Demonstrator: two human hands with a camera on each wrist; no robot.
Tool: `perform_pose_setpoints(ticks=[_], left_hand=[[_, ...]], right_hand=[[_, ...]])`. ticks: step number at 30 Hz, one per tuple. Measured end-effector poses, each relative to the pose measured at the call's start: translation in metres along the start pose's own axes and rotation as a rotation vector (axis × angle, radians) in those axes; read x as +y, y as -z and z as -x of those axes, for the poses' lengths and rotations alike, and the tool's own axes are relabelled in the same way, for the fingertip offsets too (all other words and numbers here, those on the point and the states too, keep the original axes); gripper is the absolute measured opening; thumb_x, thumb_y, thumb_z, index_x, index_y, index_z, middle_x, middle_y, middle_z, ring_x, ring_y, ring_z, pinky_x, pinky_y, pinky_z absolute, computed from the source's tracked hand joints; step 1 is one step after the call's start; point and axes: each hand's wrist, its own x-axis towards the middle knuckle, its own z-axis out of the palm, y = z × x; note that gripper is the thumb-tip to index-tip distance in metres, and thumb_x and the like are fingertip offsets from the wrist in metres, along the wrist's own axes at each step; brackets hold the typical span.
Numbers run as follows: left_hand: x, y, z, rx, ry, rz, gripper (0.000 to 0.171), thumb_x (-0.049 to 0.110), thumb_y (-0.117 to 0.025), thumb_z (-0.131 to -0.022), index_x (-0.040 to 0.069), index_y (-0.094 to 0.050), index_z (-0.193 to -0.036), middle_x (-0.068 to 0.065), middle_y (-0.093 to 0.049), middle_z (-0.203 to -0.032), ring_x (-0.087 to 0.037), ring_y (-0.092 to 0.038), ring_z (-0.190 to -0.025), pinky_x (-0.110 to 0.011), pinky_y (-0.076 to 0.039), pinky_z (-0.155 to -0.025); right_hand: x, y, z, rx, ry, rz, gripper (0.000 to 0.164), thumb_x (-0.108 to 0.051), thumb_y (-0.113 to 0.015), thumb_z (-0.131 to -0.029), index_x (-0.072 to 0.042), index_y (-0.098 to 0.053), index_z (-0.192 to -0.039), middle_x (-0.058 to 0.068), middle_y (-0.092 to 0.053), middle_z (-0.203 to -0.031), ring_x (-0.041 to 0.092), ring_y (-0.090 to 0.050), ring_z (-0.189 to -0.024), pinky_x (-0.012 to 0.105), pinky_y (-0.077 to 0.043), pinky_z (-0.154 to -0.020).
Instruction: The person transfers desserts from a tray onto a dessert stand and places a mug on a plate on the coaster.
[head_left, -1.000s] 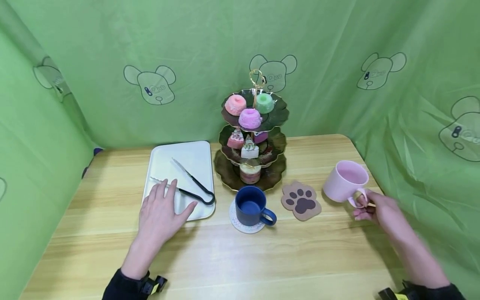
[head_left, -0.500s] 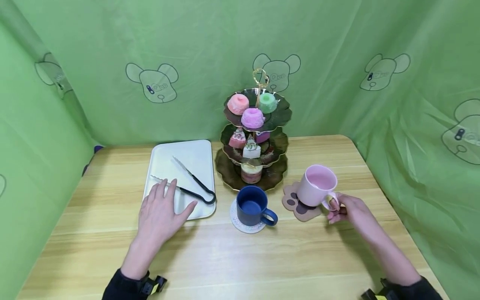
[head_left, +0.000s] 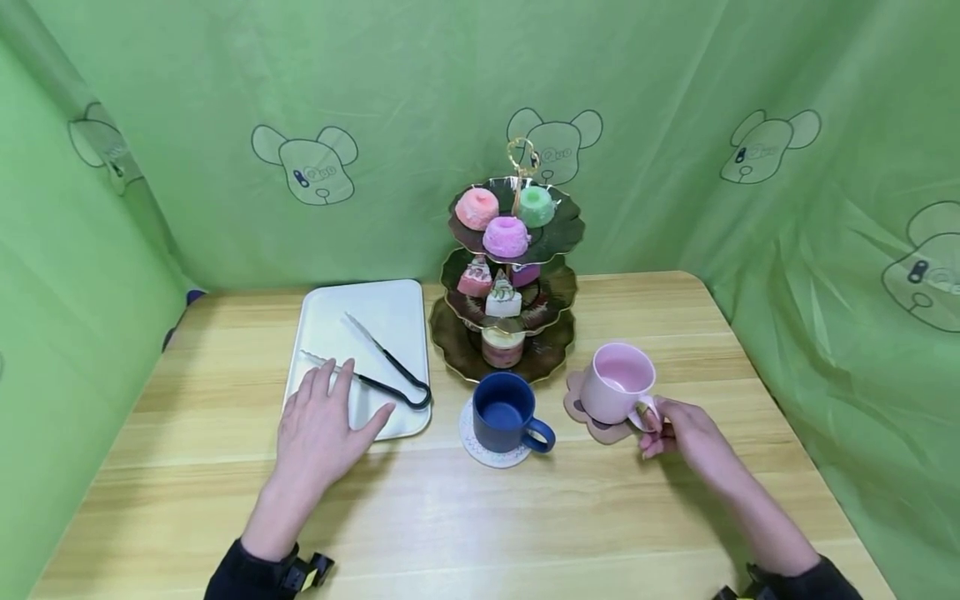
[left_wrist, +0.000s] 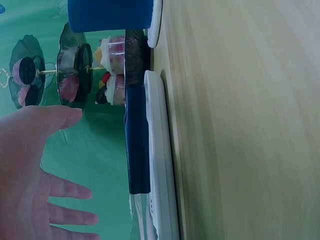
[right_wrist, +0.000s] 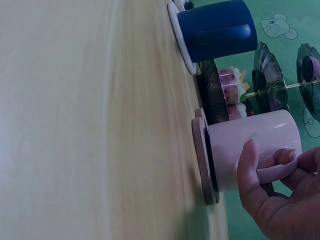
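Note:
A pink mug [head_left: 617,385] is at the paw-shaped coaster [head_left: 604,432]; its base touches the coaster or hangs a hair above it, I cannot tell which. My right hand [head_left: 688,433] grips the mug's handle, and the right wrist view shows its fingers [right_wrist: 248,167] curled round it. My left hand [head_left: 318,425] hovers with spread, straight fingers over the near left of the white tray [head_left: 360,296]. Black-handled tongs [head_left: 393,390] lie spread on that tray, partly under the left fingertips. In the left wrist view the palm is apart from tray and tongs.
A blue mug [head_left: 504,417] stands on a round white coaster [head_left: 480,454] between the hands. Behind it rises a three-tier stand [head_left: 558,292] bearing several small cakes [head_left: 506,237]. A green curtain [head_left: 412,100] hangs behind the wooden table [head_left: 480,533].
My right hand has carried the pink mug leftward from the table's right side and lowered it at the paw coaster. The left hand stays where it was.

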Motion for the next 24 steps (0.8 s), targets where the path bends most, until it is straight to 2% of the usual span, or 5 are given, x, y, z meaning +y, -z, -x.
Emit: perform_pose_setpoints(ticks=[12, 18, 21, 24], left_hand=[[0.003, 0.0, -0.001, 0.006, -0.005, -0.011, 0.093, 0.066, -0.068, -0.093, -0.002, -0.049, -0.154, -0.033, -0.048, -0.151, -0.051, -0.045, -0.138, -0.071, -0.043, -0.104], [0.007, 0.002, -0.002, -0.02, -0.002, -0.002, 0.093, 0.066, -0.066, -0.094, -0.001, -0.047, -0.155, -0.033, -0.045, -0.154, -0.052, -0.042, -0.142, -0.071, -0.04, -0.107], [0.008, 0.003, -0.005, -0.016, -0.01, -0.006, 0.093, 0.066, -0.066, -0.094, -0.001, -0.047, -0.155, -0.032, -0.045, -0.155, -0.051, -0.042, -0.142, -0.069, -0.04, -0.108], [0.009, 0.003, -0.007, -0.004, -0.023, -0.01, 0.092, 0.065, -0.067, -0.093, -0.001, -0.048, -0.154, -0.033, -0.046, -0.154, -0.051, -0.042, -0.141, -0.069, -0.04, -0.108]], right_hand=[[0.003, -0.006, 0.0, 0.026, 0.0, 0.005, 0.05, -0.023, -0.027, -0.118, 0.014, -0.052, -0.095, 0.033, -0.06, -0.1, 0.035, -0.071, -0.085, 0.041, -0.064, -0.079], [0.002, -0.006, -0.001, 0.05, -0.021, 0.032, 0.051, -0.026, -0.029, -0.118, 0.017, -0.054, -0.105, 0.031, -0.061, -0.101, 0.034, -0.071, -0.086, 0.04, -0.064, -0.079], [-0.002, -0.003, 0.001, 0.068, -0.046, 0.122, 0.051, -0.03, -0.031, -0.118, 0.014, -0.058, -0.117, 0.028, -0.064, -0.102, 0.032, -0.071, -0.087, 0.04, -0.064, -0.077], [-0.01, 0.003, 0.003, 0.153, 0.004, 0.374, 0.051, -0.035, -0.033, -0.117, 0.005, -0.063, -0.129, 0.023, -0.069, -0.107, 0.033, -0.069, -0.094, 0.048, -0.061, -0.08]])
